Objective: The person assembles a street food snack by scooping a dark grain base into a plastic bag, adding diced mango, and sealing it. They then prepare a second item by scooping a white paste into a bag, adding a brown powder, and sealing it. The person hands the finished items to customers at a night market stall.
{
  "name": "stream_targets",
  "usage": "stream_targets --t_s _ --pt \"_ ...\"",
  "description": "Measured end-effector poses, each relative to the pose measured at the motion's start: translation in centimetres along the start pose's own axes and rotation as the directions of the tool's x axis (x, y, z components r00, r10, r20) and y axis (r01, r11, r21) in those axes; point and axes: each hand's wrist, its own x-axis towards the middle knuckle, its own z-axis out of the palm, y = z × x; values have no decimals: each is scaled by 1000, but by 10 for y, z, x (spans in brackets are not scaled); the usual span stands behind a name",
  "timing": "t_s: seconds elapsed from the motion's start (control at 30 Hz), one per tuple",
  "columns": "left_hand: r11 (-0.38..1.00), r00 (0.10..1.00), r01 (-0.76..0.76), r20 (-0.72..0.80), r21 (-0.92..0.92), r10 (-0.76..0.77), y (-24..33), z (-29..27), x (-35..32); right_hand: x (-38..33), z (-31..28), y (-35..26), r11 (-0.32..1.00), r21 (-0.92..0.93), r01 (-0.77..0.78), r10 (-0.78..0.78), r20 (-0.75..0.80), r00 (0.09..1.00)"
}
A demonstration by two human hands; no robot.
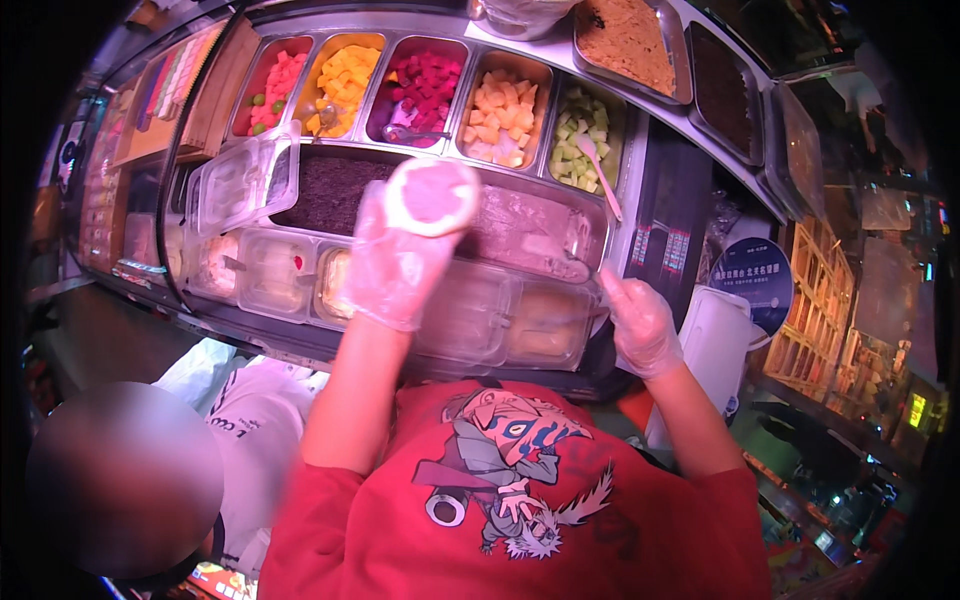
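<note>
My left hand (400,255), in a clear plastic glove, is closed around a white-rimmed round cup (396,199) with pale purple paste inside. It holds the cup up over the middle of the counter, above the long bins. My right hand (640,322), also gloved, grips the handle of a metal spoon (579,262). The spoon's end rests at the right part of a long metal bin of purple paste (525,222). Left of that paste lies a dark, grainy filling (325,190), partly hidden by my left hand and the cup.
Behind stand metal bins of pink (284,82), yellow (348,78), magenta (425,80), orange (500,110) and green fruit cubes (580,130), some with spoons. Lidded clear tubs (275,272) line the front. A tray of brown crumbs (625,45) sits far right. Another person (255,440) is at left.
</note>
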Motion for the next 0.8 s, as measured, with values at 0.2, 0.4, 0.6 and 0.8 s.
stream_targets --t_s 0.2,0.4,0.6,0.8 --pt "951 991 59 99 305 -93 17 -17 -8 4 48 52 886 -411 -216 362 320 876" --pt "937 990 87 72 338 -118 2 -34 -29 27 108 71 813 -550 -192 515 525 678" --pt "963 999 49 -34 263 -42 10 -46 -51 28 99 64 755 -468 -459 652 614 446" --pt "968 999 21 32 252 -30 -6 -50 -46 1 143 136 866 -224 -448 305 945 117"
